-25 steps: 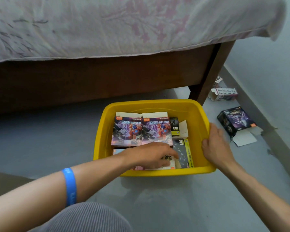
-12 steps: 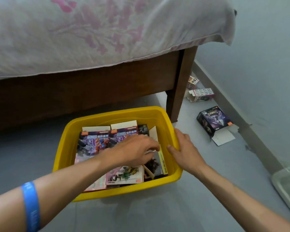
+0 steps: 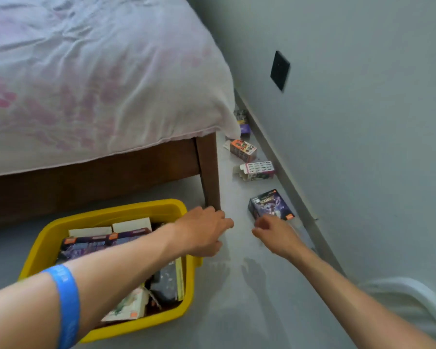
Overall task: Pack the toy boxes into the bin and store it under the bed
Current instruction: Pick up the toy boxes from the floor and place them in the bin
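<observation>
Right of the bed leg [image 3: 209,172] a strip of bare floor [image 3: 237,285] runs to the wall [image 3: 350,147]. A dark purple box [image 3: 271,204] lies in it near the leg; beyond the leg, a white box [image 3: 256,170] and an orange box [image 3: 243,149] narrow the strip. Left of the leg stands the yellow bin [image 3: 48,238].

Almost no print can be read. The orange toy box [image 3: 243,149] on the floor near the wall, just past the bed leg, carries large dark letters on its white top panel that look like "CE", with a further character too blurred to tell. The blue wristband [image 3: 67,302] has pale lettering, smeared beyond reading. The boxes in the yellow bin [image 3: 103,331] and the purple box [image 3: 271,205] near the wall show small orange corner tags, but their print is too blurred to read.
</observation>
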A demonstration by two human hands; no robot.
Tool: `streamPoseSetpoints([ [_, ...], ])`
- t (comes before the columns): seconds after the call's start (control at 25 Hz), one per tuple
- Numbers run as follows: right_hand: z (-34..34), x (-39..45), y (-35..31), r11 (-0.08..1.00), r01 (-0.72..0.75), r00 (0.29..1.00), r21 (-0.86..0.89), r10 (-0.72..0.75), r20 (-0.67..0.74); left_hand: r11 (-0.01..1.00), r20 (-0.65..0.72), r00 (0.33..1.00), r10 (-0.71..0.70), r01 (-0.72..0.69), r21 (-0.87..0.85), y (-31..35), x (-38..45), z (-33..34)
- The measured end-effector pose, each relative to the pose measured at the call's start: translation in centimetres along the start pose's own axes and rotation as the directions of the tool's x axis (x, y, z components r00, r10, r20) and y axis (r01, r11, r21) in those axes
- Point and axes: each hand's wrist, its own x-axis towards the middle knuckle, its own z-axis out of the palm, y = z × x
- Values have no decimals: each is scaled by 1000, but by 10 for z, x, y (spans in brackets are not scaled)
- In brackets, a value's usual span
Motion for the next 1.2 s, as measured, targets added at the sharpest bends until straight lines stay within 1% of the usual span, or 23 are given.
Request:
streamPoseSetpoints([
  [0.08,10,26,23,994,-77,996,83,72,59,998,91,995,-38,33,49,6,21,7],
  [0.16,34,56,45,992,-99,995,83,95,43,997,156,985,-69,61,53,10,42,29],
  [0.24,60,81,64,988,-57,993,142,71,-95,996,150,985,-84,89,-25,10,54,54],
  [0.28,69,89,71,974,-60,968,217,109,-226,990,130,987,-91,103,-93,7,56,63],
  [0.32,74,95,75,949,-97,917,301,203,-344,981,107,990,-93,109,-158,3,56,71],
  [0.36,76,99,75,906,-148,867,397,312,-388,969,88,991,-101,118,-216,-1,52,79],
  [0.4,75,101,74,843,-178,844,507,396,-362,957,75,991,-110,126,-262,-4,48,83],
  [0.44,73,105,73,765,-162,854,624,425,-299,945,58,992,-113,125,-303,-7,46,83],
  [0.52,65,116,62,621,-115,904,775,389,-178,921,25,995,-101,103,-377,-14,45,80],
  [0.56,61,119,53,579,-118,921,807,368,-130,907,7,995,-97,91,-411,-16,45,78],
  [0.64,56,120,40,551,-114,944,826,319,-82,871,-30,993,-117,88,-484,-22,45,74],
  [0.68,52,117,36,565,-90,948,820,301,-104,847,-50,988,-147,100,-522,-26,46,71],
  [0.72,47,112,32,613,-56,947,788,283,-153,833,-67,982,-176,112,-542,-29,45,69],
  [0.8,26,88,25,769,20,941,639,201,-272,841,-109,974,-199,113,-529,-30,40,60],
  [0.84,9,73,19,843,35,941,537,153,-302,849,-137,969,-204,105,-518,-30,37,51],
  [0.92,-31,40,0,962,72,959,262,6,-283,841,-179,960,-214,88,-533,-28,27,29],
  [0.96,-51,25,-14,982,139,963,127,-105,-248,835,-194,958,-212,75,-545,-28,23,17],
  [1.0,-68,9,-30,975,219,962,26,-212,-174,819,-189,960,-208,66,-570,-28,16,6],
  [1.04,-79,-8,-48,952,306,949,-18,-306,-69,802,-178,964,-199,56,-594,-28,6,-4],
  [1.08,-87,-24,-65,916,400,916,-24,-399,28,788,-174,967,-187,42,-614,-30,-6,-12],
  [1.12,-90,-38,-81,867,498,862,-2,-494,111,760,-162,971,-178,31,-649,-35,-21,-18],
  [1.16,-88,-49,-96,807,590,790,34,-585,183,701,-146,974,-171,16,-713,-41,-38,-23],
  [1.2,-82,-58,-109,754,652,723,78,-650,235,607,-134,976,-170,-3,-795,-47,-57,-26],
])
